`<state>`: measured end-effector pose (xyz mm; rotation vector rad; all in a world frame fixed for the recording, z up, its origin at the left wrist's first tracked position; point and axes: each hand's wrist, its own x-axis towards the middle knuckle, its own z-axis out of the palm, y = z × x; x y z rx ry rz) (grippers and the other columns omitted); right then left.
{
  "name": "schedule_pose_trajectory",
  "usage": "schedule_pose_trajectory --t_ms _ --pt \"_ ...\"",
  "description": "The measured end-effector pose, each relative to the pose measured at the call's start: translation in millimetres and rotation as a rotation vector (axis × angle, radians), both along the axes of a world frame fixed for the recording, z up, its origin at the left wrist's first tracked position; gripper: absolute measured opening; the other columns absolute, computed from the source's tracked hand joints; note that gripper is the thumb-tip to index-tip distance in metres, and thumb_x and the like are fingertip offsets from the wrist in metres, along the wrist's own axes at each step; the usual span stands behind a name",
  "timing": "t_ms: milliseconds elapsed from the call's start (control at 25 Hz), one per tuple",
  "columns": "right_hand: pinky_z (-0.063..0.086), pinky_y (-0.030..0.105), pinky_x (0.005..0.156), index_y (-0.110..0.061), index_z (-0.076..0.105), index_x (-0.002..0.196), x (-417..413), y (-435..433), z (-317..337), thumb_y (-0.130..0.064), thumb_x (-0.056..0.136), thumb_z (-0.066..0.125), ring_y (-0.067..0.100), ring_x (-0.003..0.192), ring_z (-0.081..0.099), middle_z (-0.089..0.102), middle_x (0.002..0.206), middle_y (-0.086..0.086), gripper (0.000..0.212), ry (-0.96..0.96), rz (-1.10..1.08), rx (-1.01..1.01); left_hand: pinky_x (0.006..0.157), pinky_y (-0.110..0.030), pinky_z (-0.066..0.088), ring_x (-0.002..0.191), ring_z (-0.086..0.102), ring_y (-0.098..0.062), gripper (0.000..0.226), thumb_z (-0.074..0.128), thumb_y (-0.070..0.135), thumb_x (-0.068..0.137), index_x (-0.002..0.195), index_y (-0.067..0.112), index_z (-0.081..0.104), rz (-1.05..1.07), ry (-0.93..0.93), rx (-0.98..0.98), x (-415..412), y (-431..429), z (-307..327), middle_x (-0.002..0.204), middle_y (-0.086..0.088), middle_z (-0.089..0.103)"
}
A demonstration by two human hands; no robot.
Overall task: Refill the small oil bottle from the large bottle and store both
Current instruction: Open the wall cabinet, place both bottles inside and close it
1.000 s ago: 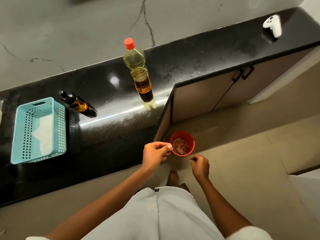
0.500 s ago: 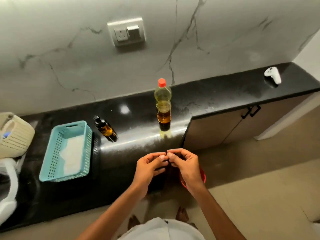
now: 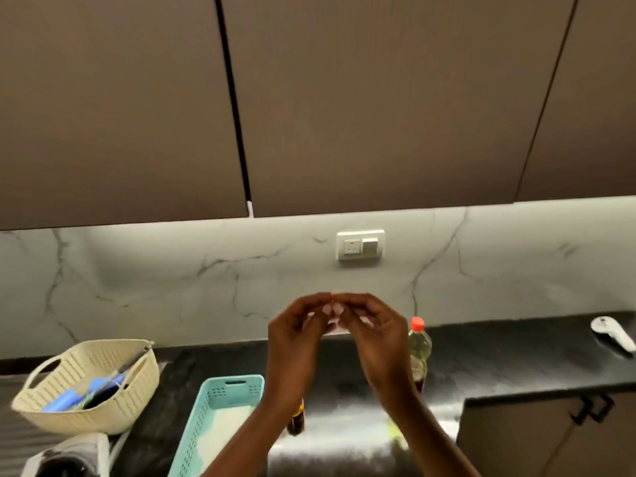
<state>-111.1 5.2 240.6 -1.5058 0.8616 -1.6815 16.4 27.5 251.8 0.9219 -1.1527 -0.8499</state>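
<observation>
Both hands raised in front of the backsplash, fingertips meeting at centre. Left hand [image 3: 297,333] and right hand [image 3: 373,330] are curled, pinching a small pale scrap [image 3: 335,327] between them; can't tell what it is. Forearms run up from the bottom edge.

Black countertop [image 3: 516,359] below. Large bottle [image 3: 419,346] stands upright, red cap up, long axis vertical, just right of the right wrist, which covers part of its lower body. Small oil bottle [image 3: 296,421] sits near the counter's front, mostly hidden behind the left forearm; only its dark lower end shows, so can't tell its tilt. Teal basket [image 3: 220,407] just left of it, long side running front to back. Cream basket [image 3: 86,383] further left. White object [image 3: 612,333] far right. Wall socket [image 3: 359,245] above the hands, brown upper cabinets [image 3: 378,98] overhead.
</observation>
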Motion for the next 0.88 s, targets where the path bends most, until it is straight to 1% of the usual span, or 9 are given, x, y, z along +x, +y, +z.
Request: schedule_pose_trajectory --t_ms 80,160,280,440,560,640,760,800,880 --pt "0.063 0.027 0.082 -0.026 0.081 0.105 16.8 -12.2 49.4 -0.008 0.095 0.076 0.017 0.101 0.077 0.08 0.103 -0.004 0.021 0.057 -0.034 -0.187 0.091 -0.034 0.065 0.106 0.078 -0.022 0.019 0.068 0.008 0.102 0.113 0.018 0.079 0.0 -0.033 -0.17 19.2 -11.1 43.3 0.109 -0.001 0.082" --pt "0.062 0.025 0.082 -0.017 0.079 0.11 26.0 -29.5 97.0 -0.013 0.098 0.075 0.016 0.102 0.075 0.078 0.106 -0.003 0.013 0.164 -0.124 -0.386 0.094 -0.032 0.064 0.111 0.076 -0.018 0.019 0.068 0.016 0.103 0.12 0.023 0.075 0.045 -0.106 -0.309 30.8 -25.6 84.4 0.116 0.005 0.08" --pt "0.061 0.025 0.085 -0.005 0.078 0.112 38.6 -56.5 150.4 -0.013 0.099 0.075 0.013 0.103 0.071 0.075 0.111 0.004 0.015 0.287 -0.311 -0.603 0.1 -0.027 0.061 0.117 0.071 -0.012 0.026 0.064 0.019 0.106 0.131 0.02 0.069 0.17 -0.282 -0.446 45.2 -47.7 130.9 0.126 0.005 0.075" --pt "0.053 0.02 0.1 -0.012 0.073 0.13 37.7 -90.7 178.4 -0.026 0.102 0.071 0.02 0.126 0.061 0.068 0.135 0.005 0.032 0.468 -0.52 -0.701 0.115 -0.037 0.05 0.138 0.059 -0.018 0.038 0.059 0.023 0.106 0.144 0.016 0.064 0.469 -0.716 -0.648 51.1 -80.1 156.0 0.149 -0.001 0.065" --pt "0.055 0.039 0.106 -0.012 0.066 0.141 24.2 -111.5 180.2 -0.029 0.102 0.07 0.026 0.133 0.057 0.062 0.147 0.009 0.043 0.617 -0.627 -0.751 0.132 -0.047 0.024 0.163 0.026 -0.027 0.058 0.05 0.037 0.11 0.163 0.016 0.041 0.567 -1.062 -0.596 47.7 -102.1 164.7 0.174 -0.007 0.032" --pt "0.048 0.048 0.115 -0.012 0.058 0.15 11.9 -121.9 174.1 -0.037 0.103 0.065 0.031 0.143 0.051 0.053 0.158 0.01 0.053 0.742 -0.684 -0.744 0.134 -0.049 0.01 0.167 0.007 -0.03 0.071 0.041 0.05 0.11 0.17 0.018 0.02 0.629 -1.214 -0.486 47.2 -114.0 165.1 0.18 -0.008 0.008" --pt "0.023 0.047 0.127 -0.018 0.029 0.167 -6.2 -132.8 162.5 -0.056 0.106 0.05 0.031 0.162 0.024 0.02 0.176 0.007 0.075 1.069 -0.692 -0.653 0.133 -0.059 0.008 0.166 -0.005 -0.036 0.079 0.032 0.061 0.108 0.172 0.024 0.002 0.725 -1.368 -0.384 49.7 -126.9 159.0 0.179 -0.012 -0.01" --pt "0.019 0.047 0.129 -0.021 0.021 0.169 -10.4 -136.5 160.8 -0.058 0.106 0.048 0.03 0.164 0.017 0.011 0.178 0.006 0.078 1.165 -0.694 -0.636 0.132 -0.062 0.01 0.166 -0.007 -0.037 0.08 0.031 0.062 0.108 0.172 0.026 -0.001 0.754 -1.395 -0.372 50.1 -130.1 157.4 0.179 -0.013 -0.013" --pt "0.023 0.05 0.129 -0.022 0.015 0.17 -19.3 -143.2 160.2 -0.056 0.105 0.05 0.029 0.165 0.013 0.005 0.179 0.006 0.081 1.267 -0.729 -0.657 0.131 -0.064 0.011 0.166 -0.008 -0.039 0.081 0.032 0.063 0.108 0.171 0.028 -0.003 0.809 -1.407 -0.365 45.8 -136.1 154.9 0.178 -0.014 -0.015"
